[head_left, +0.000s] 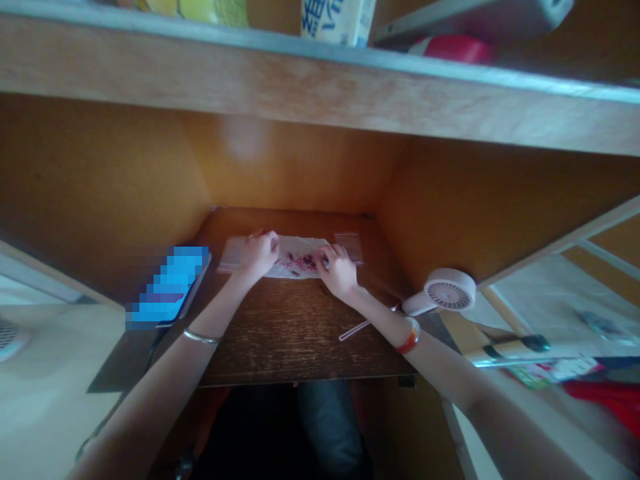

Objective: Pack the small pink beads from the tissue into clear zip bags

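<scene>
On the dark wooden desk lies a white sheet [303,244], tissue or cloth, with small pink and dark red beads [300,261] spread over its middle. My left hand [263,255] rests at the sheet's left end, its fingers curled together in a pinch. Over the right end is my right hand [340,270], thumb and fingers bent close together beside the beads. What either pinch holds is too small to make out. One clear plastic bag [231,253] lies partly behind my left hand, and another clear bag [350,245] is beyond my right.
A phone [173,287] with a lit, pixelated screen leans at the desk's left side. At the right lies a white handheld fan [450,291], its strap [354,330] reaching under my right forearm. A shelf [320,87] crosses above, bearing a carton [337,21] and other items.
</scene>
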### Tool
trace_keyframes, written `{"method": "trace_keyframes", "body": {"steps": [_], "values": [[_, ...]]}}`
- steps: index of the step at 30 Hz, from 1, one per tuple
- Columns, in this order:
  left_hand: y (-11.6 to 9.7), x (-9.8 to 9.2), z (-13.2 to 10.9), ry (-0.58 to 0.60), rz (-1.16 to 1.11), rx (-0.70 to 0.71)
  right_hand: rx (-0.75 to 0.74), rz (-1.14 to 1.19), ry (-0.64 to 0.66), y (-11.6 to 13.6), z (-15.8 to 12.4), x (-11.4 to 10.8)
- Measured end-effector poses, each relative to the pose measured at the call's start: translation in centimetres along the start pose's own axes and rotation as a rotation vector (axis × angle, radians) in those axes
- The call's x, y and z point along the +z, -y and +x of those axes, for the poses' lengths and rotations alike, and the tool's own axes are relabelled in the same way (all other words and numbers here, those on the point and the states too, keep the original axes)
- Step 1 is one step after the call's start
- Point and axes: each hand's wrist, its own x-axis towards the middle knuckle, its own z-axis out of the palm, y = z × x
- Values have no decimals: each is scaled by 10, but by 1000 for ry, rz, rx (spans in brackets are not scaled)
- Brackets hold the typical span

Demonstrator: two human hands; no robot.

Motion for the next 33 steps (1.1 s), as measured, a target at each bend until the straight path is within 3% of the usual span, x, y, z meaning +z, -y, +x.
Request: {"method": "trace_keyframes", "body": {"steps": [3, 9, 19, 27, 30, 33], "values": [[2, -6, -10, -89, 280, -135, 2, 22, 3, -6, 4, 2], [13, -16, -17, 142, 397, -414, 20, 82, -42, -10, 6, 3], [13, -22, -17, 46, 427, -365, -33, 151, -61, -19, 3, 5], [6, -25, -16, 10, 429, -382, -68, 174, -61, -22, 3, 9], [9, -28, -14, -51, 406, -397, -99, 211, -91, -22, 3, 11], [14, -33, -11, -32, 378, -436, -128, 234, -113, -22, 2, 12]]}}
